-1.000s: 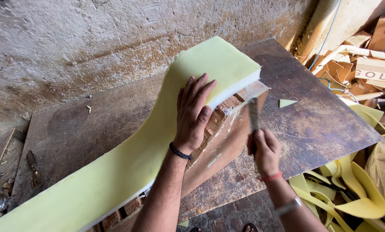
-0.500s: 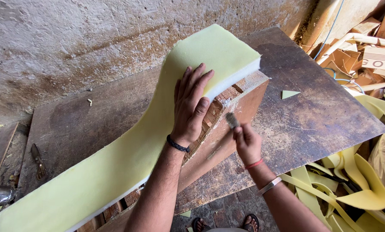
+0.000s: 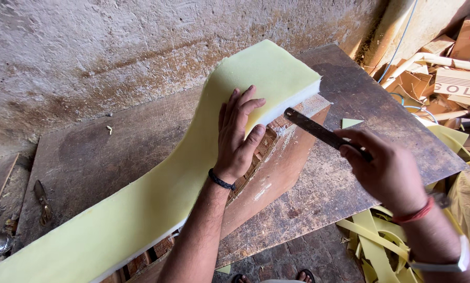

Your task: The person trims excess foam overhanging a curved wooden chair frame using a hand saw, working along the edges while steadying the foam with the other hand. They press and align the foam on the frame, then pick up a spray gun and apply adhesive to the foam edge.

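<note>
Meanwhile, at the centre of the frame, the left hand [image 3: 238, 137] lies flat with fingers spread on a long yellow foam slab [image 3: 156, 194], pressing it onto a curved wooden form [image 3: 277, 162], while the right hand [image 3: 389, 170], at the right of the frame, is clamped round the handle of a dark knife [image 3: 319, 130] whose blade points at the slab's cut end, upper centre; the two hands are well apart. The slab runs from the lower left corner up to the upper middle, bending over the form. A clean trim here would seem to call for firm, even pressure close to the edge, the blade kept flush against the form and the fingertips clear of its path. The form rests on a worn, scuffed wooden desk [image 3: 350, 178] set against a rough, stained plaster wall [image 3: 114, 52]. Yellow foam offcuts [image 3: 376, 246] litter the lower right, and cardboard boxes [image 3: 455, 68] crowd the upper right corner
</note>
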